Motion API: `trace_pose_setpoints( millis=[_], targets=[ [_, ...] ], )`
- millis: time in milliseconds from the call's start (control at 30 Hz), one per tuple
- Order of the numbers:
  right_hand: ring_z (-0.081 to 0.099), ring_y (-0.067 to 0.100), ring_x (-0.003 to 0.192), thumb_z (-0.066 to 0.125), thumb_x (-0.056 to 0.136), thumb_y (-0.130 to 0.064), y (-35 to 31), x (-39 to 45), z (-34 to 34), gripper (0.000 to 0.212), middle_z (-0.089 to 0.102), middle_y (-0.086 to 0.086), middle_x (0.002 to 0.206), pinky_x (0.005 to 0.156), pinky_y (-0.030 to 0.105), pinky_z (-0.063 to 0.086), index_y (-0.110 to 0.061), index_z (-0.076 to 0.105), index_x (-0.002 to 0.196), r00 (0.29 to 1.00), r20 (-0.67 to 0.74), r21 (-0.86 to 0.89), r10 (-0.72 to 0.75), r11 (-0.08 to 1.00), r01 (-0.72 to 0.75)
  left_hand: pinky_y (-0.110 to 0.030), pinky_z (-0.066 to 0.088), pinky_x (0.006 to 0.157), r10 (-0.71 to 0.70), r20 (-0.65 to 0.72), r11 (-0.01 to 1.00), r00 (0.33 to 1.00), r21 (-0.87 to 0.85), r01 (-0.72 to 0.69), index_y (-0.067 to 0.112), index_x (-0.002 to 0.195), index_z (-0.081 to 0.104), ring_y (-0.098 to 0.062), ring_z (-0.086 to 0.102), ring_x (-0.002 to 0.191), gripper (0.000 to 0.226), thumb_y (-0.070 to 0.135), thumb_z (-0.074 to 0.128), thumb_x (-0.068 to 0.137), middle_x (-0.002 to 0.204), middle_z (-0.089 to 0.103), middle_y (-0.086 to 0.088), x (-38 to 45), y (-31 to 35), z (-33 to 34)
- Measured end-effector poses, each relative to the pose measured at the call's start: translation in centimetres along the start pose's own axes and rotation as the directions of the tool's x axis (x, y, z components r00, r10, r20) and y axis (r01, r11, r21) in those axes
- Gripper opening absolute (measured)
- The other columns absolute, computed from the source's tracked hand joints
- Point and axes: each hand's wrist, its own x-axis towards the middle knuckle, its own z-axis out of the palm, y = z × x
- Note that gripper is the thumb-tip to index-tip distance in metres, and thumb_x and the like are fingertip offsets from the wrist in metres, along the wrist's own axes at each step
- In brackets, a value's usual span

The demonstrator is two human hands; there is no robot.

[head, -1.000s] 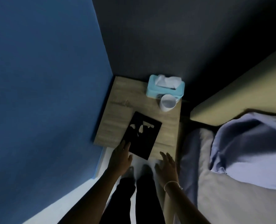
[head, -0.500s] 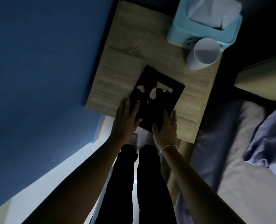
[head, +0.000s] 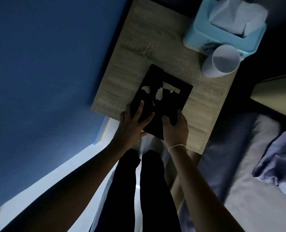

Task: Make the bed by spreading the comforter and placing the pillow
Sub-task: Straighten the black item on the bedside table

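Note:
A black book with a torn pale patch on its cover lies on the wooden nightstand, its near corner past the table's front edge. My left hand rests on the book's near left part, fingers spread on top and thumb under the edge. My right hand grips the book's near right corner. To the right lies the bed with a light sheet and a bunched pale blue comforter. I cannot pick out a pillow.
A light blue tissue box and a white cup stand at the nightstand's far right corner. A blue wall runs along the left. A tan headboard rises at the right. My dark-trousered legs stand between wall and bed.
Both hands have gone from hovering at the nightstand's front edge onto the black book and closed on it. The view has dropped closer to the table.

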Motion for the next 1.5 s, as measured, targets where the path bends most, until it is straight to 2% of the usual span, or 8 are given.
trace_pose_setpoints(
  millis=[200,400,467,633,800,967,1333,1500],
  targets=[
    [0.055,0.036,0.108,0.048,0.073,-0.049,-1.0,0.9,-1.3,0.061,0.06,0.015,0.116,0.095,0.044,0.046,-0.013,0.058,0.121,1.0,0.02,-0.14,0.014,0.99,-0.011,-0.057,0.043,0.09,0.101,-0.164,0.98,0.981,0.187,-0.07,0.031,0.14,0.036,-0.052,0.041,0.125,0.067,0.063,0.042,0.082,0.147,0.039,-0.015,-0.7,-0.3,-1.8],
    [0.047,0.035,0.118,0.049,0.087,-0.039,-4.2,3.3,-3.4,0.047,0.054,0.016,0.124,0.102,0.043,0.038,-0.012,0.056,0.124,0.992,0.091,-0.335,-0.087,0.936,0.113,-0.06,0.02,0.109,0.251,-0.313,0.949,0.916,0.268,-0.168,0.026,0.141,0.04,-0.033,0.032,0.136,0.071,0.045,0.068,0.079,0.148,0.034,-0.005,0.0,-1.1,-2.6],
    [0.046,0.032,0.123,0.049,0.088,-0.035,-6.3,4.7,-3.3,0.041,0.057,0.014,0.125,0.103,0.037,0.037,-0.012,0.062,0.12,0.973,0.106,-0.302,-0.206,0.925,0.229,-0.063,0.014,0.111,0.297,-0.313,0.938,0.902,0.27,-0.215,0.023,0.141,0.039,-0.03,0.033,0.136,0.074,0.033,0.073,0.076,0.147,0.036,-0.006,0.6,-1.2,-3.4],
    [0.061,0.034,0.095,0.059,0.088,-0.023,-11.8,7.2,-2.5,0.019,0.063,0.019,0.092,0.076,0.037,0.042,-0.008,0.064,0.079,0.953,0.302,-0.117,-0.002,0.992,0.039,-0.045,0.031,0.111,0.413,-0.306,0.909,0.858,0.187,-0.371,0.016,0.131,0.053,-0.025,0.05,0.125,0.065,0.019,0.08,0.072,0.133,0.058,-0.007,1.8,-1.1,-5.5],
    [0.061,0.03,0.105,0.051,0.093,-0.004,-12.4,8.2,-2.6,0.034,0.06,0.016,0.122,0.076,0.026,0.049,-0.002,0.055,0.127,0.866,0.462,0.172,0.192,0.938,-0.3,-0.038,0.045,0.1,0.418,-0.342,0.908,0.842,0.123,-0.4,0.016,0.124,0.06,-0.024,0.061,0.114,0.043,0.031,0.064,0.084,0.124,0.065,-0.006,1.7,-1.7,-7.4],
    [0.065,0.006,0.075,0.062,0.085,0.006,-12.0,8.3,-3.9,0.023,0.067,0.0,0.083,0.075,0.023,0.053,-0.017,0.061,0.089,0.829,0.557,0.293,-0.042,0.944,-0.149,-0.035,0.054,0.087,0.375,-0.36,0.922,0.854,0.044,-0.386,0.014,0.11,0.07,-0.021,0.068,0.101,0.039,0.041,0.046,0.094,0.109,0.072,-0.005,2.0,-2.2,-10.9],
    [0.066,0.02,0.084,0.054,0.091,0.0,-11.0,9.8,-6.6,0.026,0.068,0.017,0.107,0.081,0.028,0.055,0.0,0.063,0.116,0.873,0.488,0.309,-0.016,0.938,-0.155,-0.039,0.048,0.088,0.338,-0.279,0.918,0.899,-0.113,-0.381,0.015,0.094,0.073,-0.02,0.07,0.077,0.034,0.038,0.048,0.087,0.086,0.075,-0.003,8.1,-0.6,-17.5],
    [0.062,0.008,0.08,0.043,0.091,0.008,-8.6,8.8,-9.0,0.031,0.064,0.0,0.088,0.077,0.027,0.047,-0.014,0.065,0.088,0.97,0.227,0.499,-0.093,0.866,-0.034,-0.043,0.045,0.087,0.221,-0.259,0.948,0.94,-0.17,-0.269,0.015,0.104,0.07,-0.026,0.066,0.082,0.041,0.04,0.039,0.092,0.092,0.073,-0.007,12.7,0.2,-19.9]
  ],
)
